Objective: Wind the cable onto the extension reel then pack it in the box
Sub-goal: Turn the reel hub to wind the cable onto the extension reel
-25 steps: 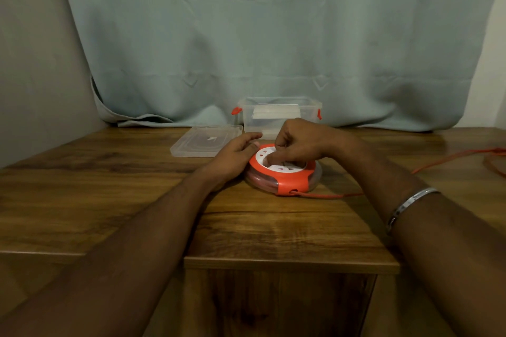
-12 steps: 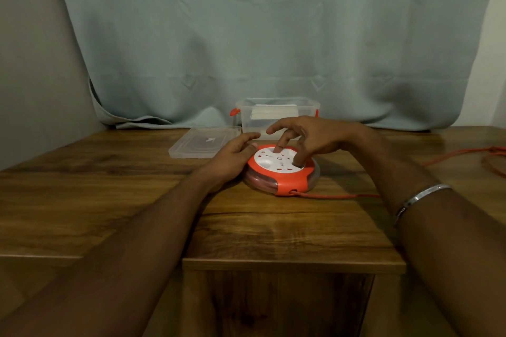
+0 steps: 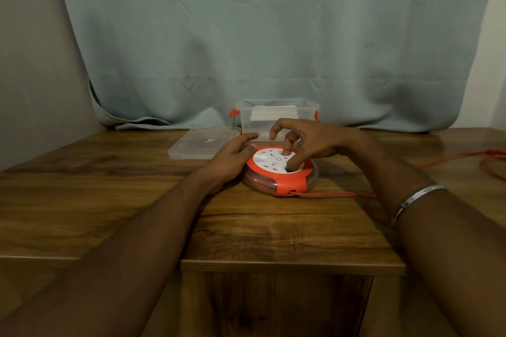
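Note:
The orange and white extension reel [image 3: 284,185] lies flat on the wooden table [image 3: 273,230], with wound orange cable showing through its clear side. My left hand [image 3: 230,161] grips its left edge, thumb on the rim and fingers along the far side. My right hand [image 3: 312,139] hovers over the white socket disc, with a fingertip and the thumb pressing down on it and the index finger raised. The loose orange cable [image 3: 336,194] leaves the reel's front and runs right under my right forearm. The clear plastic box [image 3: 276,117] with orange clips stands open just behind the reel.
The box's clear lid [image 3: 202,142] lies flat to the left of the box. More orange cable [image 3: 490,161] lies in loops at the table's right edge. A pale curtain [image 3: 273,49] hangs behind the table. A silver bangle [image 3: 416,195] is on my right wrist.
My right hand has opened from a fist over the disc and shifted around it, fingers now spread with one pressing down. My left hand has stayed on the reel's left edge.

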`<state>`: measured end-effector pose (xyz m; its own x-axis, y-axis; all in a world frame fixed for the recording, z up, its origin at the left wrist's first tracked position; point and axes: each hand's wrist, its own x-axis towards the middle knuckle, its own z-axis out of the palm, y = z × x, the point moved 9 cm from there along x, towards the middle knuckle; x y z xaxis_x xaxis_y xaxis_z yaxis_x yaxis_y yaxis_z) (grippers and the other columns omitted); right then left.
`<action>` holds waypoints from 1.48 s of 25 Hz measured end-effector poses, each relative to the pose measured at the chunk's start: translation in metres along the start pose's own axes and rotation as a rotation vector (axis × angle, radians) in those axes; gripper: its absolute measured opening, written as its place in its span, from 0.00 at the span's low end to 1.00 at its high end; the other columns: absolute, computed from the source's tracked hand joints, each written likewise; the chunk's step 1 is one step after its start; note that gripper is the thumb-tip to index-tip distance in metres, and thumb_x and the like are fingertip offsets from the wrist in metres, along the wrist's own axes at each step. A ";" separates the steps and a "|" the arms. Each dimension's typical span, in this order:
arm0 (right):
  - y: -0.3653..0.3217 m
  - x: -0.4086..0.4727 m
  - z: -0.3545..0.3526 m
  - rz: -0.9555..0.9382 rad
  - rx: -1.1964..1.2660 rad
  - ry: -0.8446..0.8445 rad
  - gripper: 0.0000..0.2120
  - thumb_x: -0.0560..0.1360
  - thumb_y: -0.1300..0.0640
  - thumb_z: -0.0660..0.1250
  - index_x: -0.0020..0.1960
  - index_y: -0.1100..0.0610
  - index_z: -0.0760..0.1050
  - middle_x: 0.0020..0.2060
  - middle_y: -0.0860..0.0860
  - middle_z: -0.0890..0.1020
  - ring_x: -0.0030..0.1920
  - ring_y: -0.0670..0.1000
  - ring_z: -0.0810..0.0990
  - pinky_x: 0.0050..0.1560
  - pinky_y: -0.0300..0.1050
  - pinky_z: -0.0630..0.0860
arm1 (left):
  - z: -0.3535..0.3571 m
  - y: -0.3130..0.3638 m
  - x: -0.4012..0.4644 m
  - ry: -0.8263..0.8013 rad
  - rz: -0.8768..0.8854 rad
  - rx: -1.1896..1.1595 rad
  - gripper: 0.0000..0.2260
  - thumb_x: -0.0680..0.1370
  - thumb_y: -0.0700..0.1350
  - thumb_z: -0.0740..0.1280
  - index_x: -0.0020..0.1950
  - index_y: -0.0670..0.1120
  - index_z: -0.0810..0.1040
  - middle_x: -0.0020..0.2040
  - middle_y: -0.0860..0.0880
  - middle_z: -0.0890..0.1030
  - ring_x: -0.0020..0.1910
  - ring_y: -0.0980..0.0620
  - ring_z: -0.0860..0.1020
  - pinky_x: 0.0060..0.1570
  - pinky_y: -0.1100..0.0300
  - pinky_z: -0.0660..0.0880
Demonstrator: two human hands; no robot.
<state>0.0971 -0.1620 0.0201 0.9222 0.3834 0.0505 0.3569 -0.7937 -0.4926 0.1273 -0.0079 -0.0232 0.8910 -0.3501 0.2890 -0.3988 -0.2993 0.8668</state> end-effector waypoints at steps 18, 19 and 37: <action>-0.015 0.007 0.010 0.007 -0.119 0.082 0.19 0.70 0.46 0.77 0.29 0.60 0.81 0.24 0.51 0.77 0.31 0.48 0.74 0.39 0.48 0.70 | 0.001 0.007 -0.004 0.018 0.027 -0.009 0.17 0.85 0.46 0.58 0.75 0.50 0.69 0.53 0.56 0.77 0.48 0.63 0.77 0.46 0.70 0.78; -0.015 0.007 0.009 0.017 -0.119 0.101 0.20 0.70 0.46 0.78 0.31 0.62 0.83 0.25 0.52 0.78 0.31 0.48 0.75 0.39 0.46 0.71 | 0.002 0.007 -0.004 0.019 0.028 -0.019 0.17 0.85 0.45 0.58 0.75 0.50 0.69 0.51 0.58 0.77 0.48 0.63 0.77 0.45 0.71 0.78; -0.012 -0.004 -0.004 -0.059 -0.042 -0.042 0.21 0.66 0.75 0.76 0.53 0.60 0.73 0.57 0.57 0.85 0.34 0.31 0.79 0.32 0.28 0.71 | 0.005 0.007 -0.006 -0.042 0.031 -0.034 0.17 0.86 0.44 0.54 0.75 0.55 0.68 0.53 0.56 0.78 0.50 0.54 0.81 0.48 0.59 0.81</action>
<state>0.0897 -0.1554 0.0291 0.8925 0.4491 0.0419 0.4177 -0.7878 -0.4527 0.1181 -0.0124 -0.0213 0.8681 -0.3961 0.2992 -0.4179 -0.2578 0.8712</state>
